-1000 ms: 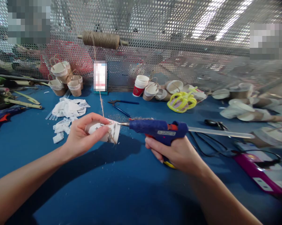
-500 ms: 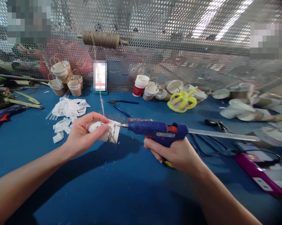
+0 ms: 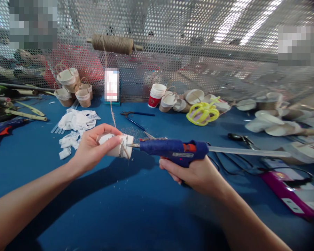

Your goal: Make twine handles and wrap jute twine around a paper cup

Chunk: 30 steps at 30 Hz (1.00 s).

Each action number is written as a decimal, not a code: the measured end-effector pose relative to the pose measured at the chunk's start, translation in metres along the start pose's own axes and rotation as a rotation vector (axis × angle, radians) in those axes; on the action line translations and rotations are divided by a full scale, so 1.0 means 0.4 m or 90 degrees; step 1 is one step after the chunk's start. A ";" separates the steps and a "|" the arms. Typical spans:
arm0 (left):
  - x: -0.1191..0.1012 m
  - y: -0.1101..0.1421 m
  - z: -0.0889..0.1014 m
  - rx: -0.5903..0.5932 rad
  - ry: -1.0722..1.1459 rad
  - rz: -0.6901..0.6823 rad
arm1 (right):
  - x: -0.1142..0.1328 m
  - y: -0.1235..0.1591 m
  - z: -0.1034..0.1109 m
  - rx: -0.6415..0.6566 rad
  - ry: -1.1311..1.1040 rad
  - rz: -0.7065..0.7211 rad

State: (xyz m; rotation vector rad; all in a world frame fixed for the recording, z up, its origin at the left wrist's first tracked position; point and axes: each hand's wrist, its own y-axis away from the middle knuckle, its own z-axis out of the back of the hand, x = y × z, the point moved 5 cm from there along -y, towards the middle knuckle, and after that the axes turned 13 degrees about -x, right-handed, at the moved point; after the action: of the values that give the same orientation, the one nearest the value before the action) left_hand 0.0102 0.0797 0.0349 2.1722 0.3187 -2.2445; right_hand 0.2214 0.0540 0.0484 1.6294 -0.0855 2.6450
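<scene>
My left hand [image 3: 95, 144] is closed around a white paper cup [image 3: 114, 150], which lies on its side in the air above the blue table. Some twine [image 3: 113, 116] runs down from the spool to the cup and wraps around it near my fingertips. In my right hand [image 3: 189, 172] is a blue hot glue gun [image 3: 170, 149], gripped by its handle. The gun's metal nozzle points left and meets the cup's wall beside the wrapped twine. A long clear glue stick [image 3: 247, 151] sticks out of its back. The fingers inside the cup are hidden.
A twine spool [image 3: 112, 43] hangs on the perforated screen. Twine-wrapped cups [image 3: 68, 82] stand at back left, near crumpled white paper [image 3: 77, 120]. Pliers [image 3: 136, 118] lie behind the cup. A yellow basket-like piece [image 3: 202, 114], more cups and a purple power strip [image 3: 287, 191] are right.
The glue gun has shifted slightly left and down, its nozzle moving along the cup. The cup has turned a little in my left hand.
</scene>
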 end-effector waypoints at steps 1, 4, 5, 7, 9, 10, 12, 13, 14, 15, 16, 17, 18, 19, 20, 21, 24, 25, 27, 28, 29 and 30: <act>0.001 0.000 -0.001 0.004 0.011 0.012 | 0.001 0.002 -0.001 -0.002 -0.001 -0.004; 0.002 -0.001 -0.004 0.005 0.048 0.051 | 0.005 0.004 0.000 -0.011 0.000 0.002; 0.002 -0.002 -0.005 0.002 0.055 0.059 | 0.005 0.004 0.001 -0.012 0.002 0.004; 0.002 -0.002 -0.006 0.000 0.059 0.065 | 0.000 0.002 0.001 -0.012 0.008 0.007; 0.003 -0.003 -0.007 0.002 0.057 0.071 | -0.007 -0.001 -0.001 -0.010 0.010 0.012; 0.003 -0.003 -0.007 0.002 0.057 0.075 | -0.010 -0.003 -0.001 -0.010 0.011 0.019; 0.004 -0.004 -0.007 0.001 0.062 0.084 | -0.015 -0.006 -0.002 -0.011 0.012 0.036; 0.005 -0.004 -0.007 0.001 0.065 0.088 | -0.016 -0.008 -0.003 -0.012 0.014 0.044; 0.004 -0.005 -0.007 0.000 0.069 0.092 | -0.018 -0.008 -0.003 -0.012 0.017 0.050; 0.004 -0.005 -0.007 0.000 0.073 0.095 | -0.019 -0.009 -0.003 -0.011 0.021 0.053; 0.004 -0.005 -0.007 0.000 0.076 0.097 | -0.019 -0.009 -0.002 -0.009 0.025 0.056; 0.004 -0.005 -0.007 -0.001 0.077 0.098 | -0.020 -0.009 -0.002 -0.008 0.029 0.059; 0.003 -0.004 -0.007 -0.003 0.076 0.097 | -0.020 -0.008 0.000 -0.009 0.032 0.063; 0.002 -0.004 -0.007 -0.006 0.075 0.094 | -0.020 -0.008 0.000 -0.008 0.034 0.067; 0.002 -0.004 -0.007 -0.007 0.073 0.092 | -0.021 -0.008 0.001 -0.007 0.035 0.070; 0.001 -0.004 -0.006 -0.010 0.072 0.089 | -0.022 -0.009 0.002 -0.007 0.035 0.073; 0.001 -0.005 -0.006 -0.011 0.067 0.082 | -0.025 -0.011 0.001 -0.006 0.035 0.074; 0.000 -0.005 -0.005 -0.012 0.064 0.078 | -0.025 -0.011 0.001 -0.011 0.034 0.073; 0.001 -0.006 -0.003 -0.012 0.054 0.067 | -0.024 -0.011 0.001 -0.018 0.029 0.067; 0.002 -0.006 -0.003 -0.011 0.049 0.060 | -0.021 -0.010 0.001 -0.024 0.025 0.063; 0.002 -0.007 -0.002 -0.010 0.044 0.052 | -0.018 -0.009 0.001 -0.030 0.021 0.056; 0.003 -0.006 -0.001 -0.007 0.038 0.045 | -0.014 -0.006 0.001 -0.034 0.018 0.047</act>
State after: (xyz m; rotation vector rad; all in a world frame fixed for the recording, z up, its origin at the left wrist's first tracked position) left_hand 0.0103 0.0824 0.0340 2.2112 0.2513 -2.1403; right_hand 0.2245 0.0565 0.0437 1.6030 -0.2177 2.6927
